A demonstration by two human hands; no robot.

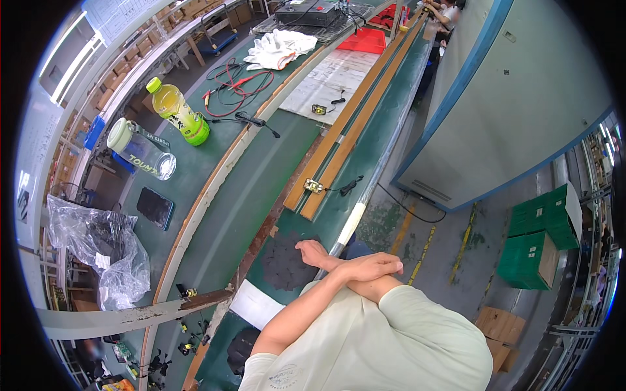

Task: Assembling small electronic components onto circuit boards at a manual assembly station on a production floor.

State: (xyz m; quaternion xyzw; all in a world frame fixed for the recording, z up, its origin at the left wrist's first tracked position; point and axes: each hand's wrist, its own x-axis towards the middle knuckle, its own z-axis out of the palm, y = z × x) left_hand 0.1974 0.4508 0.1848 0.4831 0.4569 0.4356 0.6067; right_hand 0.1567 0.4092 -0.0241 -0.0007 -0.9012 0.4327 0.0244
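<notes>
My forearms are crossed, the left one lying over the right. My left hand (377, 265) rests on my right forearm with its fingers laid out, and nothing shows in it. My right hand (313, 253) reaches past to the left, its fingers loosely curled with no object visible in them. It sits at the right edge of a pile of small black pieces (287, 262) on the green bench. Beyond it, a small module with a yellow-lit board (313, 186) sits on the brown rails, with its black cable (350, 187) bundled on the right.
A second small module (319, 109) lies on a white board (326, 85). To the left stand a clear water bottle (145, 153) and a green-capped drink bottle (179, 112), near a phone (155, 208) and a plastic bag (107, 254). A grey cabinet (502, 104) rises at right.
</notes>
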